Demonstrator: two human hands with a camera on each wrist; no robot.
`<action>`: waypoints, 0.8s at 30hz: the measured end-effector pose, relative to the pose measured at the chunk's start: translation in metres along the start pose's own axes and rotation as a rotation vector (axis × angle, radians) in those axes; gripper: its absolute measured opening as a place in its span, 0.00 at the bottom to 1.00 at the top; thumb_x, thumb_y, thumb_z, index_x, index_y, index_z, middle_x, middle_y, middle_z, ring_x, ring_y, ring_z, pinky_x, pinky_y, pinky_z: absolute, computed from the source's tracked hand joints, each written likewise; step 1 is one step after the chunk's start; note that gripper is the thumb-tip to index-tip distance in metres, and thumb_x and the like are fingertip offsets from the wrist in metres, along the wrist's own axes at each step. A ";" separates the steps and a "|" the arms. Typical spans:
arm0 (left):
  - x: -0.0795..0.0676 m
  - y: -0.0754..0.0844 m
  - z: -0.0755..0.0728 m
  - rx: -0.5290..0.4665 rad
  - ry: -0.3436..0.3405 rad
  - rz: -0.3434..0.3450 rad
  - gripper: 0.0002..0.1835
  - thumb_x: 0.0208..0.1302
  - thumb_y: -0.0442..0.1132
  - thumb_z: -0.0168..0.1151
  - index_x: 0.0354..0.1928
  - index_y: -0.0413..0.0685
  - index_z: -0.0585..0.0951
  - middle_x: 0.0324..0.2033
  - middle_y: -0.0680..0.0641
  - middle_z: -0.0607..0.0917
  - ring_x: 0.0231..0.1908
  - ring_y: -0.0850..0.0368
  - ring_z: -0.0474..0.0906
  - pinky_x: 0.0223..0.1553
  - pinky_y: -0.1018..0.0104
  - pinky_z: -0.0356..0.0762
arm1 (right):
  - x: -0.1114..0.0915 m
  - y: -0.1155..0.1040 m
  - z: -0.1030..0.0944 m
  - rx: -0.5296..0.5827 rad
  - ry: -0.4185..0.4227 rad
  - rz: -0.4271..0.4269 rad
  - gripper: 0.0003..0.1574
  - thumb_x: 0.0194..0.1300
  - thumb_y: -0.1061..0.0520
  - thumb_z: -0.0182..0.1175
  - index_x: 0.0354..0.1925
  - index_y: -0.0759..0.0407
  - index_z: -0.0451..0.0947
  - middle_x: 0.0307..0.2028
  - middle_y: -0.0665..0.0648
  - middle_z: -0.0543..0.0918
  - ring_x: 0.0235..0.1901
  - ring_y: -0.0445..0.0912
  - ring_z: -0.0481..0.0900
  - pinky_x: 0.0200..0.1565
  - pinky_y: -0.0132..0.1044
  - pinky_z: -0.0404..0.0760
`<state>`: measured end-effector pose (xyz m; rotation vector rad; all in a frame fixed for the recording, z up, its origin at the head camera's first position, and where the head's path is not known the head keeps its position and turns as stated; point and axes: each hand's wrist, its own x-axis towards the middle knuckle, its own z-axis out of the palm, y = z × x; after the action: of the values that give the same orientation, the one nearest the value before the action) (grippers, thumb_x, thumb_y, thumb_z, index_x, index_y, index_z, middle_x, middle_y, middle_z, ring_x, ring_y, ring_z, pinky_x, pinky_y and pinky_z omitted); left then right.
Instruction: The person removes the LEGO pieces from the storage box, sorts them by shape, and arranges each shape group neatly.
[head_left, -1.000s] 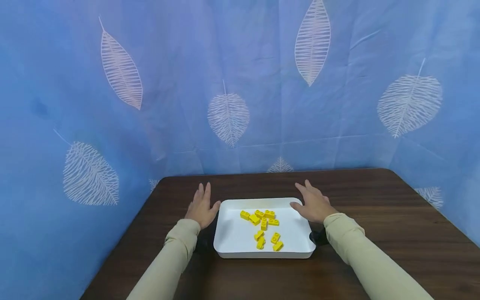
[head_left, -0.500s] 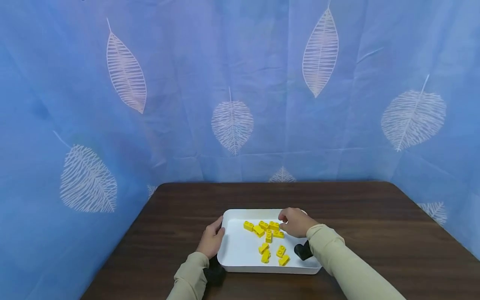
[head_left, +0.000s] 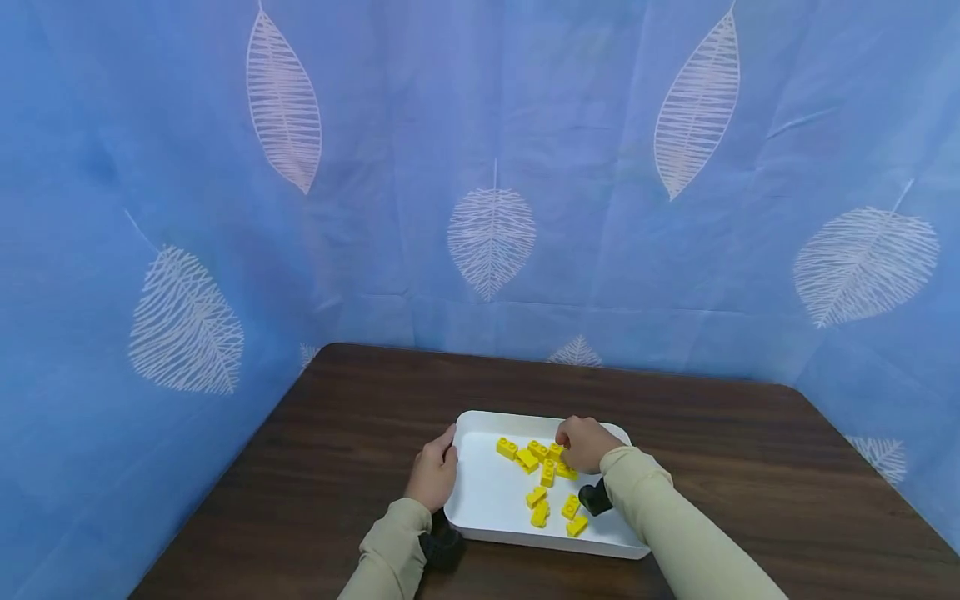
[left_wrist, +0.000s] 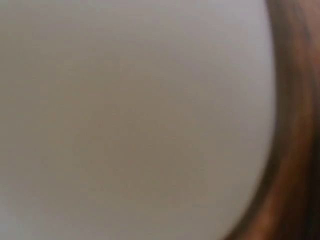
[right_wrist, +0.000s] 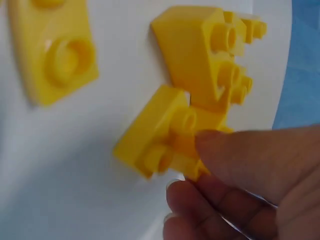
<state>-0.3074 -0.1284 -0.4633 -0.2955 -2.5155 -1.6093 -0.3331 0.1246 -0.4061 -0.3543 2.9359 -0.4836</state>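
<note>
A shallow white tray (head_left: 495, 512) holds several yellow toy building bricks (head_left: 548, 473), some with round studs upward. My right hand (head_left: 588, 444) reaches over the tray's far right part. In the right wrist view, its thumb and fingers pinch a yellow brick (right_wrist: 187, 145) that lies against other bricks; the fingers partly hide it. At the tray's left side, my left hand (head_left: 432, 475) rests with fairly straight fingers and its thumb along the rim. Only a blurred pale tray surface (left_wrist: 135, 120) fills most of the left wrist view; that hand is out of it.
The tray stands on a dark brown wooden table (head_left: 360, 408). Blue cloth (head_left: 592, 242) with white leaf prints hangs behind the table and at both sides. Black wrist devices (head_left: 442, 546) sit under both wrists.
Both hands have come from spread positions beside the tray: the left to its left rim, the right over the bricks, where it now pinches one. The tray appears slightly turned as the head view tilted.
</note>
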 end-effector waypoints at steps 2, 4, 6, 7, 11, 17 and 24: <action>0.000 -0.001 0.003 -0.001 0.009 -0.013 0.23 0.70 0.29 0.45 0.65 0.29 0.64 0.63 0.32 0.68 0.63 0.39 0.65 0.60 0.45 0.65 | 0.001 -0.001 0.003 -0.007 0.003 -0.001 0.10 0.55 0.67 0.64 0.39 0.63 0.81 0.31 0.54 0.79 0.28 0.46 0.72 0.36 0.40 0.77; 0.001 0.000 0.005 0.000 0.017 -0.024 0.22 0.70 0.30 0.45 0.65 0.30 0.65 0.63 0.33 0.68 0.64 0.40 0.64 0.60 0.46 0.64 | 0.002 -0.002 0.002 -0.003 0.012 0.004 0.10 0.56 0.67 0.63 0.40 0.63 0.81 0.33 0.55 0.81 0.29 0.46 0.72 0.38 0.41 0.78; 0.002 0.002 0.006 -0.003 0.021 -0.036 0.22 0.71 0.30 0.45 0.65 0.30 0.65 0.64 0.34 0.68 0.64 0.40 0.64 0.61 0.46 0.64 | 0.000 -0.002 -0.002 0.011 0.029 0.009 0.11 0.57 0.66 0.62 0.42 0.64 0.81 0.34 0.56 0.81 0.30 0.46 0.73 0.38 0.41 0.79; 0.003 0.002 0.007 -0.003 0.024 -0.037 0.22 0.71 0.30 0.44 0.65 0.30 0.65 0.64 0.34 0.68 0.64 0.41 0.64 0.61 0.47 0.64 | -0.002 -0.002 -0.005 0.019 0.043 0.000 0.12 0.58 0.66 0.62 0.42 0.64 0.81 0.34 0.56 0.81 0.30 0.46 0.73 0.38 0.41 0.79; 0.005 0.005 0.004 0.002 0.036 -0.017 0.22 0.70 0.29 0.44 0.65 0.29 0.64 0.63 0.33 0.68 0.63 0.40 0.65 0.61 0.48 0.65 | -0.021 -0.007 -0.018 0.066 0.124 -0.061 0.14 0.58 0.65 0.63 0.45 0.64 0.80 0.36 0.56 0.81 0.33 0.45 0.74 0.40 0.41 0.80; 0.011 0.008 -0.001 0.004 0.030 -0.020 0.22 0.71 0.30 0.44 0.65 0.31 0.65 0.63 0.34 0.68 0.64 0.42 0.65 0.62 0.48 0.65 | -0.073 -0.029 -0.021 0.078 0.176 -0.254 0.14 0.57 0.63 0.65 0.44 0.61 0.80 0.36 0.49 0.80 0.33 0.38 0.75 0.37 0.34 0.80; 0.011 0.003 -0.001 -0.030 -0.024 -0.080 0.23 0.73 0.35 0.44 0.68 0.37 0.63 0.66 0.38 0.66 0.66 0.44 0.61 0.64 0.49 0.62 | -0.114 -0.059 0.018 0.118 -0.073 -0.415 0.10 0.60 0.58 0.64 0.42 0.52 0.81 0.36 0.40 0.78 0.32 0.30 0.71 0.36 0.29 0.78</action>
<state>-0.3175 -0.1276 -0.4581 -0.2213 -2.5531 -1.6840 -0.2081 0.0938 -0.3916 -0.9504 2.7444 -0.6724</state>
